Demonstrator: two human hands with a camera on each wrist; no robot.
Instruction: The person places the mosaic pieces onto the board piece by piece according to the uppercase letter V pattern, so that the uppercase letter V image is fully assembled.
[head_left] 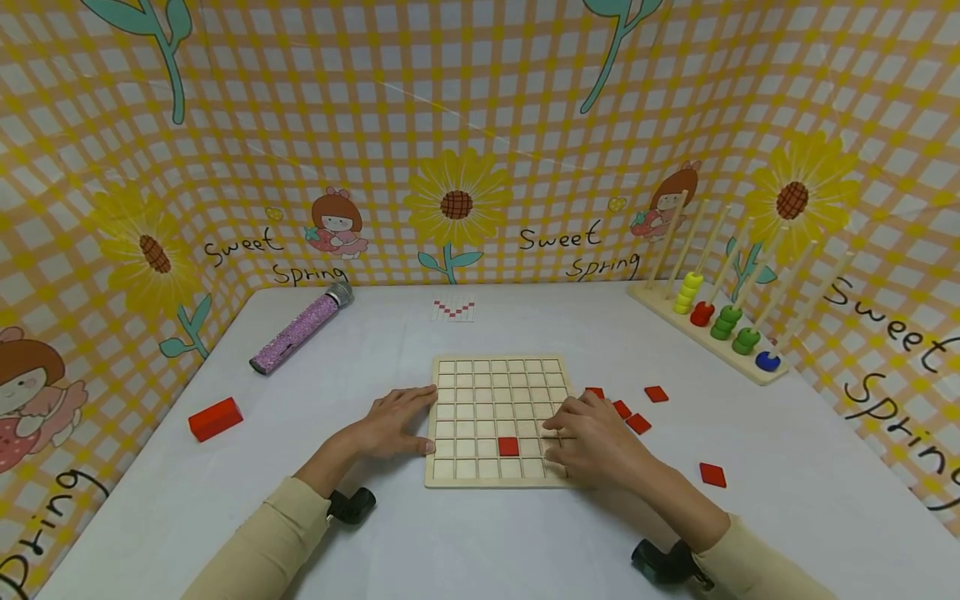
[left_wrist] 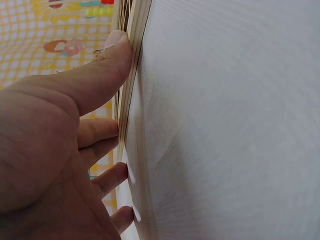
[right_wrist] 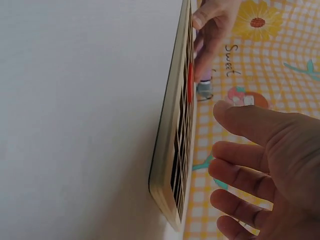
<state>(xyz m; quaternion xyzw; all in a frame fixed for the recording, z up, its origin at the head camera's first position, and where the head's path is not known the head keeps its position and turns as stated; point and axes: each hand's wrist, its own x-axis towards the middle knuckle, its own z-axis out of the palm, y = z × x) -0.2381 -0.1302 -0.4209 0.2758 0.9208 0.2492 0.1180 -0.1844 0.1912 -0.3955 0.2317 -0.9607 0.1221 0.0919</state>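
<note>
A wooden grid board (head_left: 467, 412) lies on the white table, with one red square tile (head_left: 508, 447) in a cell of its lower middle. My left hand (head_left: 390, 423) rests at the board's left edge; in the left wrist view its thumb (left_wrist: 107, 70) and fingertips touch the side, fingers extended. Over the board's right side is my right hand (head_left: 600, 439), fingers slightly bent. The right wrist view shows nothing between its thumb (right_wrist: 245, 120) and fingers. Several loose red tiles (head_left: 638, 423) lie to the right of the board, one partly hidden behind the right hand.
A small card (head_left: 453, 307) with a red square pattern lies behind the board. At the back left is a glittery pink microphone (head_left: 300, 329), with a red block (head_left: 215, 419) nearer. A wooden bead stand (head_left: 705, 332) occupies the back right. Patterned cloth walls surround the table.
</note>
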